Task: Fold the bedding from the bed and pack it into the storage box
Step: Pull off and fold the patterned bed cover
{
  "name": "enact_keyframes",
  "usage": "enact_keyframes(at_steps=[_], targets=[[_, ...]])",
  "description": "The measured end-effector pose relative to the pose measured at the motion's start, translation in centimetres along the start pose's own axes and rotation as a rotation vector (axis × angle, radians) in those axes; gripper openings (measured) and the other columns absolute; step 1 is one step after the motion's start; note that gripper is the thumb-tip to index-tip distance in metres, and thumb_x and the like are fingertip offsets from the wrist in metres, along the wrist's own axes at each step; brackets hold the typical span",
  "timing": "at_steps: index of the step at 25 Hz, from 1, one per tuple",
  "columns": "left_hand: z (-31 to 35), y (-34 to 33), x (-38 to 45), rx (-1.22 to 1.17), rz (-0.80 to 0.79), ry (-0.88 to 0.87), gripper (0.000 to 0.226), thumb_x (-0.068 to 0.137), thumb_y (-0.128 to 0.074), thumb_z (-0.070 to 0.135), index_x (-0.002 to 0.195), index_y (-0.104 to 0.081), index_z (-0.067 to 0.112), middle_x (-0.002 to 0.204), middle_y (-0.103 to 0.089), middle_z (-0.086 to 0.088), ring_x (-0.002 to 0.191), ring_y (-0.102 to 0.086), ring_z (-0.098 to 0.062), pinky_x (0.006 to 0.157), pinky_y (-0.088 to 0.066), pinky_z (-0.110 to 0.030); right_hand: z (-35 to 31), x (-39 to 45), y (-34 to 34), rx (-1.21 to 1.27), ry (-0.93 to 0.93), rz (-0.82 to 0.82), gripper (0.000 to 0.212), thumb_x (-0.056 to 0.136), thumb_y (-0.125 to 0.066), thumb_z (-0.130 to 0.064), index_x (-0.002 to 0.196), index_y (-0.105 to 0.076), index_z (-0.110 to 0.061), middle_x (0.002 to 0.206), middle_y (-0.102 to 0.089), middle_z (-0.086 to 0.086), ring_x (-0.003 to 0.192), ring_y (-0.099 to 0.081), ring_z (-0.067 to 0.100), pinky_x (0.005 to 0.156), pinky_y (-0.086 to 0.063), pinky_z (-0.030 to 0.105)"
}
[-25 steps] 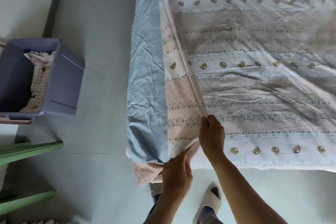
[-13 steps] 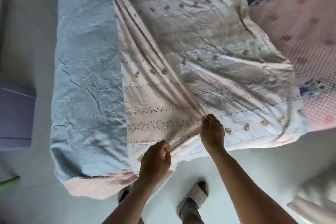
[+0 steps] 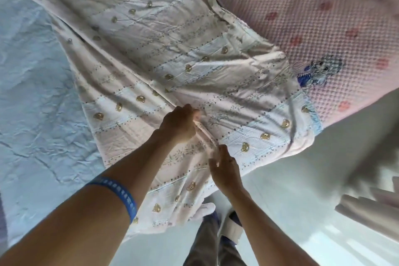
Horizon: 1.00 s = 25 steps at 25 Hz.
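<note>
Slippage is the risk: left hand (image 3: pixel 179 124) pinches a ridge of the patterned sheet (image 3: pixel 164 45) on the bed, right hand (image 3: pixel 224 168) grips lower (loosely, it seems), so the fold could skew.

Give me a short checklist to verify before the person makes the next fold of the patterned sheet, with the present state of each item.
1. Left hand grips the gathered ridge of the patterned sheet: ok.
2. Right hand has a firm hold on the same ridge: cannot tell; its fingers touch the ridge, but the grip is blurred.
3. Sheet lies flat for a clean fold: not ok, it is bunched and wrinkled.
4. Sheet is clear of the floor: cannot tell; its near edge hangs over the bed edge.
5. Pink mattress pad is uncovered on the right: ok.
6. Storage box is ready nearby: cannot tell, not in view.
</note>
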<state>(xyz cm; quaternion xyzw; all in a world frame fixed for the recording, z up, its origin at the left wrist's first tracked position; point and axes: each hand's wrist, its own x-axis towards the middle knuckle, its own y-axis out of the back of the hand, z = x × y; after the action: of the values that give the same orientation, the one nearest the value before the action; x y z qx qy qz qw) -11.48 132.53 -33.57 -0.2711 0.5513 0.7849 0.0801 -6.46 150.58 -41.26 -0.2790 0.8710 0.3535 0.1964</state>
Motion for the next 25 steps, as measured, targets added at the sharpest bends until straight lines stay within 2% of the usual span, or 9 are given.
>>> enact_keyframes(at_steps=[3, 6, 8, 11, 13, 16, 20, 23, 25], targets=[[-1.1, -0.1, 1.6, 0.183, -0.199, -0.028, 0.04, 0.087, -0.056, 0.002, 0.122, -0.06, 0.021, 0.126, -0.053, -0.005, 0.113, -0.058, -0.024, 0.09, -0.05, -0.036, 2.8, -1.2, -0.3, 0.066, -0.107, -0.108, 0.034, 0.098, -0.054, -0.032, 0.127, -0.057, -0.015, 0.107, -0.071, 0.005, 0.099, -0.066, 0.025, 0.082, -0.052, 0.035], [-3.3, 0.0, 3.1, 0.24, -0.125, -0.064, 0.043, 0.087, -0.06, 0.006, 0.127, -0.056, 0.022, 0.133, -0.045, -0.006, 0.107, -0.06, -0.025, 0.083, -0.055, -0.04, 4.3, -0.9, 1.4, 0.376, -0.225, -0.069, 0.017, 0.096, -0.061, -0.02, 0.107, -0.07, -0.029, 0.088, -0.071, -0.018, 0.082, -0.063, -0.005, 0.074, -0.048, 0.02], [-3.6, 0.2, 4.4, 0.243, -0.093, -0.092, 0.037, 0.09, -0.062, 0.013, 0.125, -0.059, 0.024, 0.13, -0.05, -0.005, 0.105, -0.062, -0.025, 0.082, -0.054, -0.038, 4.9, -0.7, 2.9, 0.443, -0.235, 0.014, 0.019, 0.096, -0.061, -0.015, 0.078, -0.067, -0.017, 0.066, -0.062, -0.013, 0.062, -0.054, 0.001, 0.065, -0.04, 0.025], [-2.5, 1.4, 6.1, 0.266, -0.091, -0.109, 0.012, 0.095, -0.057, 0.022, 0.087, -0.065, 0.024, 0.095, -0.064, -0.001, 0.093, -0.066, -0.026, 0.074, -0.051, -0.032, 5.3, -0.4, 4.7, 0.508, -0.249, 0.036, 0.04, 0.098, -0.058, -0.021, 0.06, -0.047, -0.017, 0.052, -0.042, -0.011, 0.054, -0.037, 0.005, 0.055, -0.031, 0.025], [-1.1, 2.5, 7.0, 0.239, -0.069, -0.1, 0.02, 0.098, -0.053, 0.022, 0.079, -0.059, 0.023, 0.083, -0.063, -0.001, 0.089, -0.066, -0.026, 0.069, -0.046, -0.031, 5.3, 0.3, 6.2, 0.534, -0.245, 0.034, 0.042, 0.098, -0.058, -0.023, 0.058, -0.045, -0.018, 0.05, -0.04, -0.012, 0.053, -0.038, 0.005, 0.053, -0.035, 0.023], [1.6, 4.3, 9.7, 0.188, 0.059, -0.127, 0.014, 0.098, -0.052, 0.019, 0.087, -0.061, 0.02, 0.096, -0.069, -0.008, 0.089, -0.065, -0.029, 0.067, -0.041, -0.031, 5.0, 3.1, 9.9, 0.578, -0.204, 0.121, 0.038, 0.097, -0.059, -0.021, 0.063, -0.052, -0.007, 0.054, -0.047, -0.001, 0.047, -0.051, 0.005, 0.05, -0.044, 0.022], [5.4, 6.9, 14.0, 0.337, -0.038, -0.172, 0.013, 0.092, -0.055, 0.016, 0.092, -0.065, 0.024, 0.1, -0.07, -0.004, 0.086, -0.06, -0.022, 0.07, -0.046, -0.03, 5.5, 6.9, 16.7, 0.487, -0.129, 0.182, 0.038, 0.095, -0.063, -0.029, 0.061, -0.055, -0.014, 0.049, -0.055, -0.008, 0.053, -0.067, 0.01, 0.047, -0.039, 0.021], [8.0, 7.4, 16.9, 0.364, 0.147, -0.201, 0.017, 0.094, -0.055, 0.02, 0.095, -0.071, 0.021, 0.1, -0.073, -0.008, 0.094, -0.065, -0.03, 0.076, -0.051, -0.036, 6.8, 9.0, 19.9, 0.313, -0.062, 0.216, 0.033, 0.095, -0.062, -0.031, 0.064, -0.058, -0.019, 0.053, -0.062, -0.016, 0.053, -0.063, 0.001, 0.052, -0.041, 0.022], [9.6, 7.3, 18.9, 0.248, 0.256, -0.125, 0.019, 0.095, -0.052, 0.02, 0.1, -0.07, 0.019, 0.103, -0.071, -0.009, 0.097, -0.064, -0.034, 0.073, -0.047, -0.035, 7.8, 10.1, 20.3, 0.228, -0.043, 0.046, 0.023, 0.091, -0.064, -0.042, 0.082, -0.066, -0.02, 0.073, -0.071, -0.014, 0.069, -0.066, 0.004, 0.062, -0.046, 0.024]])
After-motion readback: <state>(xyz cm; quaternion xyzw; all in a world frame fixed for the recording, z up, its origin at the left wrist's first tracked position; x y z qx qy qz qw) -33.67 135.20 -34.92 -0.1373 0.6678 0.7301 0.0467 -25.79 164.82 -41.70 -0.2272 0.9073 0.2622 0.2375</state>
